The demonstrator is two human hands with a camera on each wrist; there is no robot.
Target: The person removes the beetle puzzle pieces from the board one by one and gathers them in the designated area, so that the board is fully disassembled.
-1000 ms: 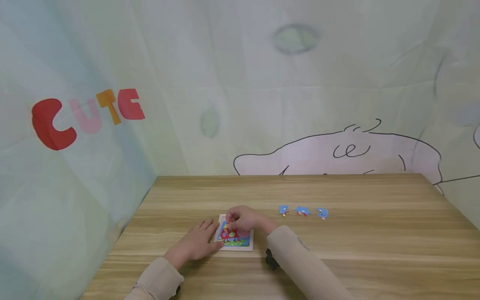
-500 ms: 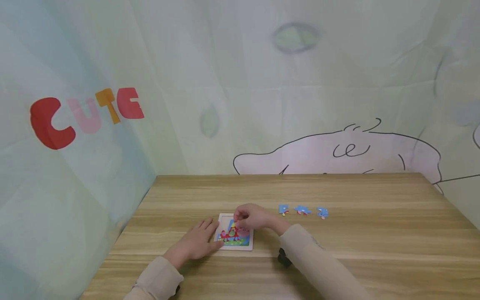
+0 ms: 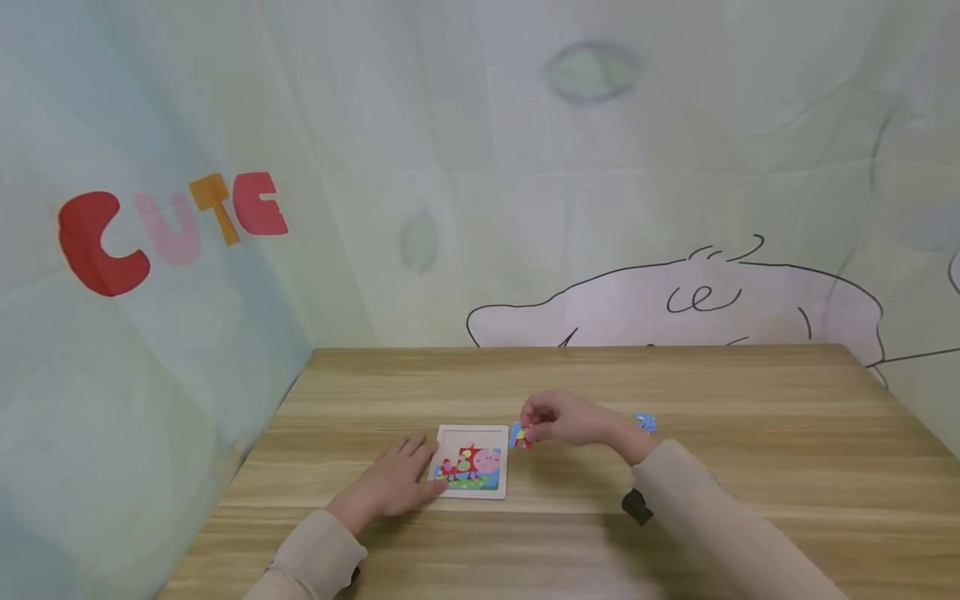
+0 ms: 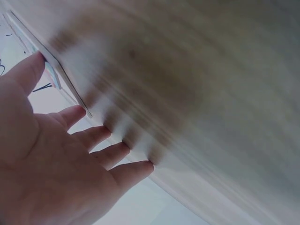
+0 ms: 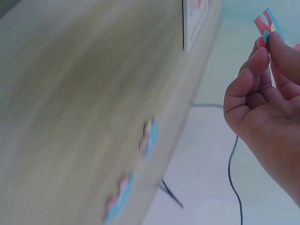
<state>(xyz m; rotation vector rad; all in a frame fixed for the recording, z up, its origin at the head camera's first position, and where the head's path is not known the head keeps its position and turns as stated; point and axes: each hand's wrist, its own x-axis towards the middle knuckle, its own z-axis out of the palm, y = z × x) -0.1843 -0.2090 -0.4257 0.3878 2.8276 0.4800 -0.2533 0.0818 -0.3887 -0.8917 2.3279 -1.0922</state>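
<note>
My left hand (image 3: 393, 482) lies with fingers spread at the left side of a white-framed jigsaw puzzle tray (image 3: 472, 429), its thumb on the lower-left frame. Pieces in the tray's lower part show a pink pig's face and red figures over green; bare backing shows above. To the right of the tray, my right hand (image 3: 573, 419) pinches a blue, red and yellow puzzle piece (image 3: 517, 435) between thumb and fingertips. In the right wrist view this puzzle piece (image 5: 269, 28) is held edge-on, off the table. Part of it is hidden by the fingers.
A loose blue puzzle piece (image 3: 645, 422) lies on the wooden table (image 3: 750, 400) beyond the right forearm. In the right wrist view two loose pieces show, one nearer the tray (image 5: 149, 138). A printed cloth backdrop (image 3: 450, 167) stands behind and to the left.
My right hand has moved right, from over the tray to beside it, carrying the puzzle piece. More bare backing shows in the tray. The left hand has stayed in place.
</note>
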